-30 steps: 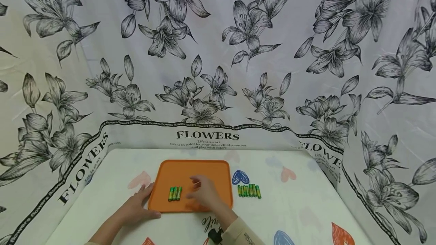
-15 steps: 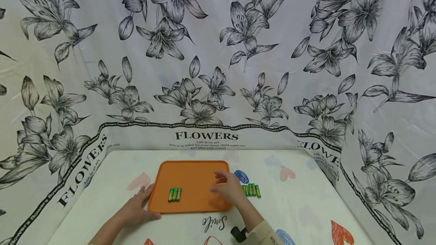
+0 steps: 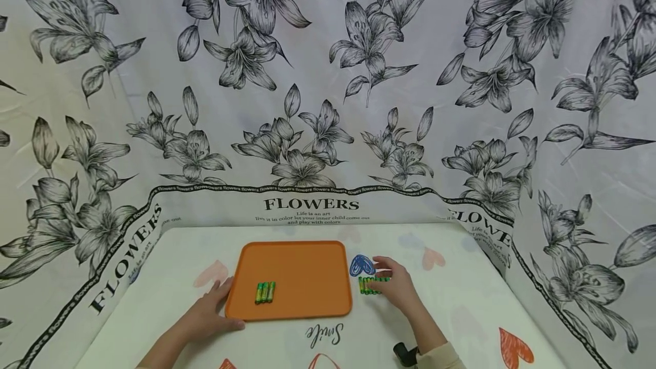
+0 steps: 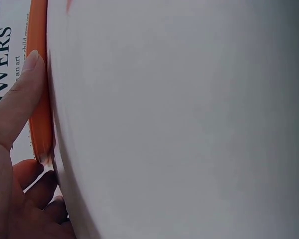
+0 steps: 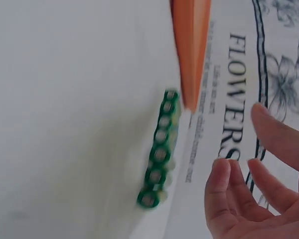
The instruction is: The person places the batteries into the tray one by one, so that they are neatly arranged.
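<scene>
Two bare hands over a white table point(image 3: 471, 278) printed w/ hearts. An orange tray point(image 3: 307, 272) lies flat nr the middle; its raised rim is visible all round except where covered at lower L. L hand point(image 3: 211, 311) is at the tray's near-L corner, digits spread: thumb straight along the near wall, other fingers by the L side, the corner btwn them. L wrist view shows the thumb pad point(image 4: 32, 60) against the orange wall & the remaining fingers loosely bent below the corner.

On the tray, L of centre & towards the near edge, three batteries point(image 3: 265, 292), green & yellow, lie side by side, parallel, approx. lengthwise to the viewer. R of the tray, on the cloth just beside its rim, is a battery row point(image 5: 160, 149): seven similar cells, side by side, ends facing the R wrist cam.

R hand point(image 3: 400, 288) overlaps the R end of this row in head view. Its digits are loosely bent & spread, w/ a gap btwn thumb & fingers; R wrist view shows them apart from the cells.

Other labels: blue heart point(image 3: 361, 265) nr the row's far side; "Smile" lettering point(image 3: 324, 333) nearside of tray; floral curtain point(image 3: 318, 84) behind, marked FLOWERS
</scene>
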`<state>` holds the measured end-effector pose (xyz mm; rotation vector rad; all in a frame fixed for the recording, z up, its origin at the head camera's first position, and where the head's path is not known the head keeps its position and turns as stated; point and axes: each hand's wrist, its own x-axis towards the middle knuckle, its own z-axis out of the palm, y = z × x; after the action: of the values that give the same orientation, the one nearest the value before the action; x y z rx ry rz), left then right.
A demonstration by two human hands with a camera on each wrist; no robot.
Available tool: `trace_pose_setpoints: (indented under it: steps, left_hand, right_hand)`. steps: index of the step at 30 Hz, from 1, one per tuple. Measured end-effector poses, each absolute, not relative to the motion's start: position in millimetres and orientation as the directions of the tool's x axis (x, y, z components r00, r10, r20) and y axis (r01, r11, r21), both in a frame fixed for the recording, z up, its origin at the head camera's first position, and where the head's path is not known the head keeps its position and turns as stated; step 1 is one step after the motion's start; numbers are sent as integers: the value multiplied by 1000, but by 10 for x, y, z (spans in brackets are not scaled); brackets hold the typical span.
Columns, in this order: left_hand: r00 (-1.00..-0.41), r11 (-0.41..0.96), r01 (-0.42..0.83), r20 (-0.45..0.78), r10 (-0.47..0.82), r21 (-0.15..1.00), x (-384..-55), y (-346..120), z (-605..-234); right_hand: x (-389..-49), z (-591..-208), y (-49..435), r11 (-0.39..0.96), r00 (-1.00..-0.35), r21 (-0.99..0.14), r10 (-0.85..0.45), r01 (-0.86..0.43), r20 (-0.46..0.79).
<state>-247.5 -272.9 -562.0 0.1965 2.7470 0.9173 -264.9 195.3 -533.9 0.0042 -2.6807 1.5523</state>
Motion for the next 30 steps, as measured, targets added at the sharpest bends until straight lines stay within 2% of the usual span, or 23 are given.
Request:
trace_pose_setpoints:
  steps: [8,17,24,30]
  left_hand:
    - [-965,792,72,-160,210,606,-2468,-2719,-5626]
    - [-963,797,50,-183,198,602,-2465,-2725,-5612]
    - [-964,800,38,-189,187,599,-2472,-2724,-5620]
    - [-964,801,49,-181,193,597,-2472,-2726,-5629]
  right_hand:
    - [-2687,-5433,2311,568,-996,-820,83,74,-33]
    - [-2736,-5599,2434,612,-992,-783,26,112,-121]
    - [-2736,-5620,2435,678,-995,-731,-1,76,-104]
    - [-2716,-5607,2451,655,-994,-748,56,109,-97]
